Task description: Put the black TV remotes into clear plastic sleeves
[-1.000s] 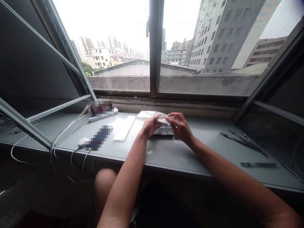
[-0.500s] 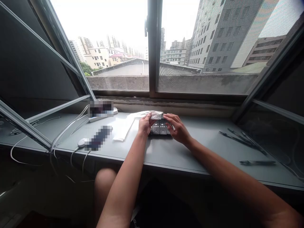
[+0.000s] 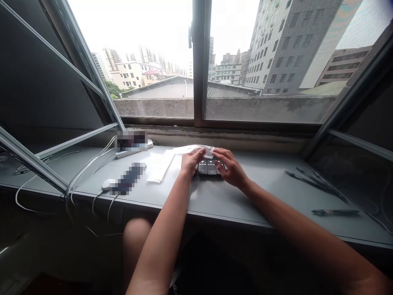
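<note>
My left hand is closed, thumb and fingers pinching a crumpled clear plastic bag above the desk. My right hand comes in from the other side. Its curved fingertips are at the bag's right end, and its thumb stands apart from them, lower down. Beneath both hands lie several black remote controls side by side, partly covered by the fingers. Left of my left hand, a strip of white plastic bags lies on the desk and runs up behind that hand.
Several dark pens lie at the right, with another pen nearer the edge. A blurred-out device, a round white charger and a white power strip with cables are at the left. A window stands behind the desk.
My left hand has shifted slightly right and its fingers have moved along the plastic bag toward my right hand. The bag's end looks more bunched. My right hand has barely moved.
</note>
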A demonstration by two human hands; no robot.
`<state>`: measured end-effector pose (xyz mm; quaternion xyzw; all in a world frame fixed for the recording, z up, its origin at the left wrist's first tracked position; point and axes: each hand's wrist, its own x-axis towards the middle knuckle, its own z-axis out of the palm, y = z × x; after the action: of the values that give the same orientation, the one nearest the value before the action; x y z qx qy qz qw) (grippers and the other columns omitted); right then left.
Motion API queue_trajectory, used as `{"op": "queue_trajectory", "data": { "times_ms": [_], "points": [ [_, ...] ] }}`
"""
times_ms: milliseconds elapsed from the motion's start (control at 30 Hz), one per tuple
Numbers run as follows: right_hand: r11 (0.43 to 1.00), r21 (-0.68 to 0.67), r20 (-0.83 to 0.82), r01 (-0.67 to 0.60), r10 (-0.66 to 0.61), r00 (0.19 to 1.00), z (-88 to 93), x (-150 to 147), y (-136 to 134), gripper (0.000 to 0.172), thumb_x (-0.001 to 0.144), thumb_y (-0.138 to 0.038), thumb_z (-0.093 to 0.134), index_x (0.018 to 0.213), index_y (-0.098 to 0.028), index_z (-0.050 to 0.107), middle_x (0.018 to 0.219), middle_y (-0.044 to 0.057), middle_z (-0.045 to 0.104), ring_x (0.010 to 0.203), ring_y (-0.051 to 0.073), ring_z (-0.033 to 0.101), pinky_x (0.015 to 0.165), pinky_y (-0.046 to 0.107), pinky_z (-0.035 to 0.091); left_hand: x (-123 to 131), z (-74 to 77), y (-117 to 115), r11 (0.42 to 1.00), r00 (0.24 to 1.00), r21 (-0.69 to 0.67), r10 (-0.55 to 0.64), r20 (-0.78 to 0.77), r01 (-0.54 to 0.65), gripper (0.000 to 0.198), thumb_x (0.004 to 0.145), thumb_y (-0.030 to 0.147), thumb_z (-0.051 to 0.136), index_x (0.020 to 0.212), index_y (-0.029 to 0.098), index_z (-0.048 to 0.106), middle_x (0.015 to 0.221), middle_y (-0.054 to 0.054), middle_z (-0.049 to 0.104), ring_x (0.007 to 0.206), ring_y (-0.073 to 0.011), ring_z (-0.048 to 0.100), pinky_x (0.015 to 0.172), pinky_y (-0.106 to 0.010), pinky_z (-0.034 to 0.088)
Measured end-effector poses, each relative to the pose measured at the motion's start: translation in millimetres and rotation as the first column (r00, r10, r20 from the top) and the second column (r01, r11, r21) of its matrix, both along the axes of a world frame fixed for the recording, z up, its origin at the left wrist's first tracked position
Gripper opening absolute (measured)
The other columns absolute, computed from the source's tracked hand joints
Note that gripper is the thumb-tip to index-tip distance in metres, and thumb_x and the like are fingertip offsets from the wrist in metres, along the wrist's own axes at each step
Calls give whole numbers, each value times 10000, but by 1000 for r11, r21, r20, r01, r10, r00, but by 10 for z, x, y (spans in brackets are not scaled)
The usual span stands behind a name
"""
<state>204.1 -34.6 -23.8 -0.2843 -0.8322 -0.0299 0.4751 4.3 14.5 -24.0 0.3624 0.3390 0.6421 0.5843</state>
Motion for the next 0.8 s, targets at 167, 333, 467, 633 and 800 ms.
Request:
{"op": "queue_trajectory", "data": {
  "times_ms": [167, 333, 467, 633, 800],
  "points": [
    [999, -13, 2, -38, 38, 999, -22, -2, 24, 508, 1053, -173, 551, 1546, -293, 576, 1429, 113, 674, 1422, 343, 546, 1180, 629, 507, -1, 23, -25, 998, 998, 25, -50, -45, 51, 465, 612, 405, 1036, 921, 115, 845, 959, -122, 819, 881, -227, 770, 902, -356, 633],
    [998, -17, 4, -58, 58, 998, -35, 11, 35, 456, 1047, -177, 567, 1474, -316, 640, 1487, 96, 640, 1518, 343, 469, 1210, 645, 476, 2, 61, -80, 993, 992, 36, -112, -50, 114, 401, 679, 344, 1009, 947, 102, 834, 939, -129, 814, 894, -248, 785, 955, -408, 634],
    [997, -42, 16, -70, 71, 997, -30, 8, 27, 402, 1040, -192, 585, 1412, -310, 681, 1493, 94, 642, 1546, 345, 450, 1205, 659, 479, 9, 83, -110, 987, 987, 20, -158, -11, 158, 365, 717, 274, 990, 988, 97, 821, 956, -138, 815, 895, -261, 795, 967, -438, 641],
    [996, -56, 26, -73, 74, 997, 17, 8, -4, 334, 1029, -199, 614, 1326, -281, 741, 1482, 90, 671, 1559, 343, 439, 1216, 658, 470, -3, 90, -92, 987, 988, -25, -156, 6, 156, 373, 753, 284, 972, 1036, 102, 810, 967, -143, 816, 894, -256, 804, 948, -401, 644],
    [995, -52, 31, -91, 92, 995, 39, 17, -10, 291, 1022, -210, 638, 1274, -262, 773, 1533, 83, 642, 1586, 347, 403, 1231, 646, 456, -30, 100, -41, 997, 997, -71, -33, 76, 38, 368, 949, 433, 776, 1114, 106, 796, 970, -149, 816, 857, -233, 799, 830, -346, 646]
  ]
}}
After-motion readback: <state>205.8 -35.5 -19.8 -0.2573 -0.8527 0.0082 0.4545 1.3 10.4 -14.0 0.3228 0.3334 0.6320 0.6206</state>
